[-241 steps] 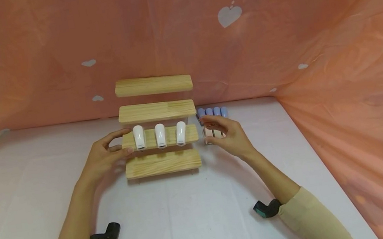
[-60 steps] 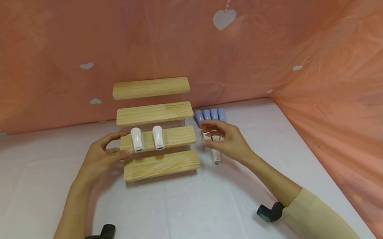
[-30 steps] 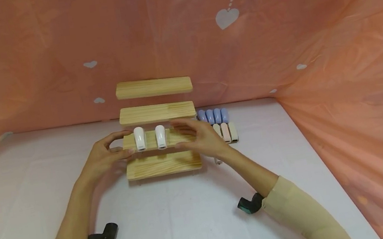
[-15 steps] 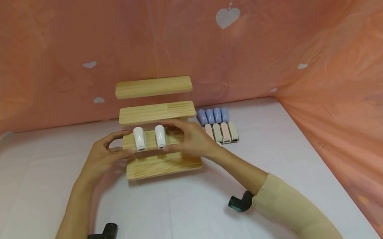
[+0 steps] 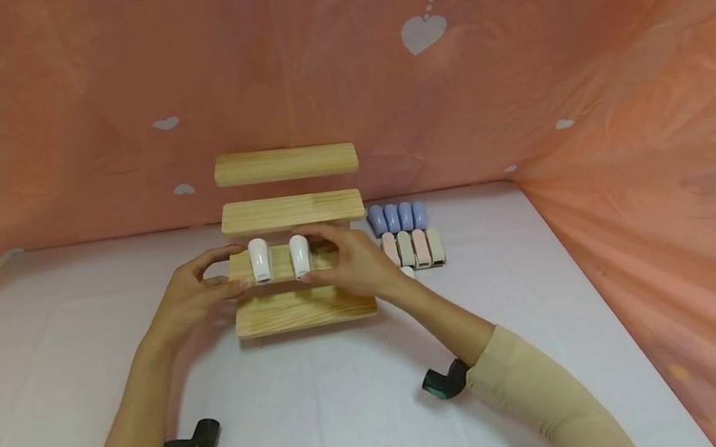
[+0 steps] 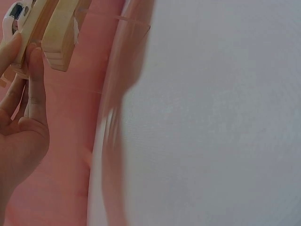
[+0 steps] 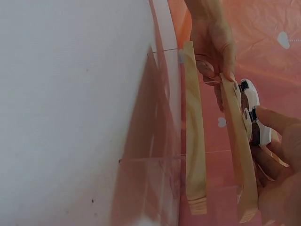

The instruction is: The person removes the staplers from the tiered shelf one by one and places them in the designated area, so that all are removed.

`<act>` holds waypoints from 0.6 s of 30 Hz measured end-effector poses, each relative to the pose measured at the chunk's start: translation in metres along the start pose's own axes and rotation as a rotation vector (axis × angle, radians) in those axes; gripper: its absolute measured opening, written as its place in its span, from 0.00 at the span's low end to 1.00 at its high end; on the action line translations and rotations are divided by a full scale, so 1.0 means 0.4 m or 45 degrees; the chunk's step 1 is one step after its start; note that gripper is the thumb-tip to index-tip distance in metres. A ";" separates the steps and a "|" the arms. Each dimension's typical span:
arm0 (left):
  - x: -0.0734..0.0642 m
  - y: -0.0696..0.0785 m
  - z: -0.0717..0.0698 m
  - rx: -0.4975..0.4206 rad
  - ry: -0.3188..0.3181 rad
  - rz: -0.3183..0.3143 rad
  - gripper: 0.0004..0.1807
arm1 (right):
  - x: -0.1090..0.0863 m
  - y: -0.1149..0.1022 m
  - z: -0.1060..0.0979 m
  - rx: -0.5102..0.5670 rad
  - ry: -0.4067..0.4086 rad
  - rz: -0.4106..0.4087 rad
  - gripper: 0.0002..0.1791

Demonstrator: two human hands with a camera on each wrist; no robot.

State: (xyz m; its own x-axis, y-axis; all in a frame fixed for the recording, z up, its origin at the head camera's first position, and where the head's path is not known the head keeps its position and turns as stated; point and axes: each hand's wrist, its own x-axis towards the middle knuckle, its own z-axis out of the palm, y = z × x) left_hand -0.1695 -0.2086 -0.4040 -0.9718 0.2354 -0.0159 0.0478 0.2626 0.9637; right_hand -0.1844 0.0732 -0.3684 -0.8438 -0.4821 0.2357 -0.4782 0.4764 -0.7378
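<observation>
In the head view, two small white staplers stand on the second-lowest board (image 5: 281, 263) of a wooden tiered rack. My left hand (image 5: 190, 295) grips that board's left end between thumb and fingers, as the left wrist view also shows. My right hand (image 5: 358, 261) pinches the right stapler (image 5: 301, 256) front and back, with the stapler on the board. The left stapler (image 5: 260, 261) stands apart, nearer the left hand. Another white stapler (image 5: 408, 272) lies on the table to the right, mostly hidden behind my right wrist.
Right of the rack are a row of several purple staplers (image 5: 392, 218) and, in front, a row of several pink and beige ones (image 5: 420, 246). The rack's other boards (image 5: 304, 308) sit above and below the gripped one. Orange cloth (image 5: 305, 68) hangs behind the white table (image 5: 318, 417).
The third white stapler has gone from the board to the table at the right. My right hand has since come back left and taken hold of the middle one. The left hand stays put.
</observation>
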 end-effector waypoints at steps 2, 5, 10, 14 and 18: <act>-0.001 0.001 -0.001 -0.003 -0.001 -0.005 0.36 | -0.001 0.001 -0.001 0.010 0.010 -0.003 0.35; -0.001 0.001 -0.001 0.004 0.000 0.001 0.36 | -0.004 0.001 -0.003 0.042 0.019 -0.014 0.34; -0.002 -0.002 0.001 -0.007 -0.012 0.013 0.35 | -0.013 0.009 -0.009 0.163 0.019 -0.045 0.35; -0.003 -0.005 0.002 -0.060 -0.026 0.016 0.35 | -0.022 0.015 -0.020 0.201 0.015 -0.051 0.35; -0.002 -0.006 0.001 -0.077 -0.026 0.022 0.35 | -0.034 0.023 -0.034 0.192 0.035 -0.030 0.35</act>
State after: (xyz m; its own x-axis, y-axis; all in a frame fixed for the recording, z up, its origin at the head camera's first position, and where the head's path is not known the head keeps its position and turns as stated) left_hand -0.1689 -0.2089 -0.4064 -0.9660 0.2584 -0.0043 0.0496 0.2016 0.9782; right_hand -0.1806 0.0940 -0.3698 -0.8399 -0.4708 0.2700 -0.4579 0.3479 -0.8181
